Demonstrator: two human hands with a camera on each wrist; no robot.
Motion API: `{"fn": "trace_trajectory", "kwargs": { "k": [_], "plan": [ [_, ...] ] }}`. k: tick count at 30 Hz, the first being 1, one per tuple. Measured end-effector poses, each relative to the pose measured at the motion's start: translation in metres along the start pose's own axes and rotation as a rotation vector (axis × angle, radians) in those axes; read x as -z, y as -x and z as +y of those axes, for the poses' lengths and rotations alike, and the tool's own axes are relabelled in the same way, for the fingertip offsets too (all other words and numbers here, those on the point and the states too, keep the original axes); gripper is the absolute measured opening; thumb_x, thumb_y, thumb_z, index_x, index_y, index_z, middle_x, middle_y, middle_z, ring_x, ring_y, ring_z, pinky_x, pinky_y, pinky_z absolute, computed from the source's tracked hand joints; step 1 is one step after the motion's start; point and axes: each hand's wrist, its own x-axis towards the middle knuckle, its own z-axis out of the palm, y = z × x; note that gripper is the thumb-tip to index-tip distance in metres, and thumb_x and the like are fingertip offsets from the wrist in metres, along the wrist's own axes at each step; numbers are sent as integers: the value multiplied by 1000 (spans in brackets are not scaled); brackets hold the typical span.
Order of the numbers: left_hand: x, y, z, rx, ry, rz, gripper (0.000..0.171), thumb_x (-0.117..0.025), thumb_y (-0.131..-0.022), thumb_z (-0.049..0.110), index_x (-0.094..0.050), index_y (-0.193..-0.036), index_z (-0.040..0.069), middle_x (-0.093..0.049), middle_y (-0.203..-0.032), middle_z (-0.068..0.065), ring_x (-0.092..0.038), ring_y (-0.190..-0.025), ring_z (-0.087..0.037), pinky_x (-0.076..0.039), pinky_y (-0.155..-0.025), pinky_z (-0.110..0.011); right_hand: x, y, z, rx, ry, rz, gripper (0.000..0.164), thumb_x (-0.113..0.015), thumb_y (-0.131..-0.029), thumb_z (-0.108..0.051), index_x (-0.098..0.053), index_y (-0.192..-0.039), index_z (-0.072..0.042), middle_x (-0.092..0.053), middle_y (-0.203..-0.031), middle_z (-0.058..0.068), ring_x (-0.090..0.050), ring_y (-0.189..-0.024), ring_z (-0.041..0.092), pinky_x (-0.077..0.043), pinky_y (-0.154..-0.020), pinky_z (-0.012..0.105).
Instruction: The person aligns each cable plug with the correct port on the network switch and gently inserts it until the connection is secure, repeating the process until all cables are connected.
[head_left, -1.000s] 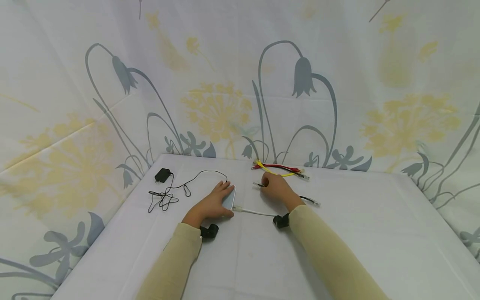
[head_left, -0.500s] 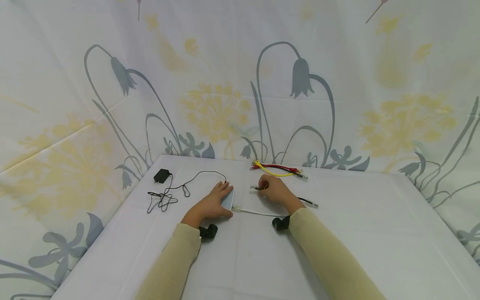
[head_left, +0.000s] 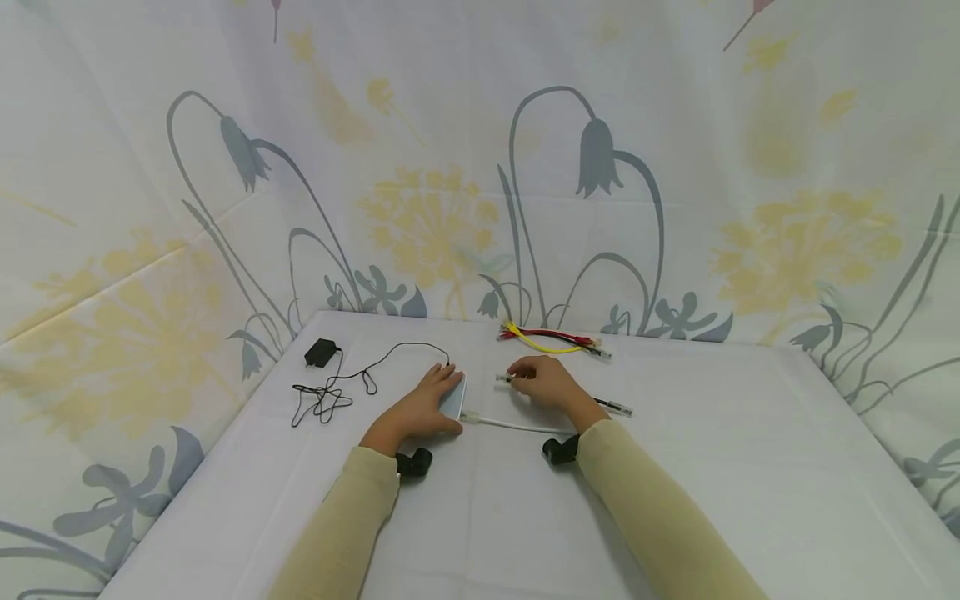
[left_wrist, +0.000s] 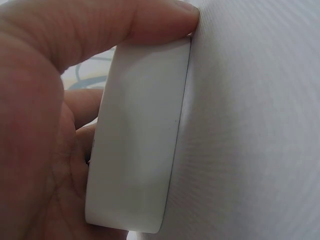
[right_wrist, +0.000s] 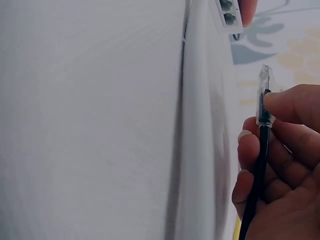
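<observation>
- Left hand (head_left: 420, 408) grips the white box (head_left: 453, 396) flat on the table (head_left: 712, 467); right hand (head_left: 547, 383) pinches the black cable (right_wrist: 260, 165) behind its clear plug, just right of the box.
- Risk, as I judge it — the plug meets a port (right_wrist: 229, 19) tilted and jams, or the box slides.
- The white cable (head_left: 510, 425) already trails from the box, beneath the right wrist.
- Red and yellow cables (head_left: 551, 337) and the adapter (head_left: 320, 352) lie well apart.
</observation>
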Motion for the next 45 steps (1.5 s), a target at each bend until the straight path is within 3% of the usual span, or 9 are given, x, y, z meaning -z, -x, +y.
{"fn": "trace_trajectory", "kwargs": {
  "k": [6,15,36,45],
  "plan": [
    [-1,0,-3,-3,-3,-2,92,-78,-76,25,-30,-153,13,-16,-163,-7,-1,-152,-29,-20,-119,-52,-2,7,-7,-33,-4,-23,22,-63,-91,-28,-70,-109,-18,-67,-101,0,-58,-90,16,-47,-83,34],
    [-1,1,-3,0,-3,5,92,-77,-76,25,-30,-154,14,-16,-163,-6,0,-153,-28,-20,-119,-51,-5,10,-12,23,-18,-14,18,-66,-89,-23,-71,-106,-17,-64,-97,1,-55,-82,15,-47,-70,28],
    [-1,-1,-2,-2,-11,2,93,-78,-75,26,-30,-153,14,-17,-163,-5,0,-153,-27,-19,-119,-50,-19,19,-21,4,-71,-10,9,-69,-89,-22,-70,-96,-18,-64,-89,-1,-58,-76,12,-48,-71,27],
    [0,-1,-2,-13,-11,1,93,-78,-75,26,-30,-153,12,-17,-163,-7,0,-152,-29,-19,-119,-50,-23,23,-29,42,-90,-3,8,-68,-90,-20,-70,-96,-15,-65,-89,0,-57,-75,12,-48,-69,27]
  ]
}}
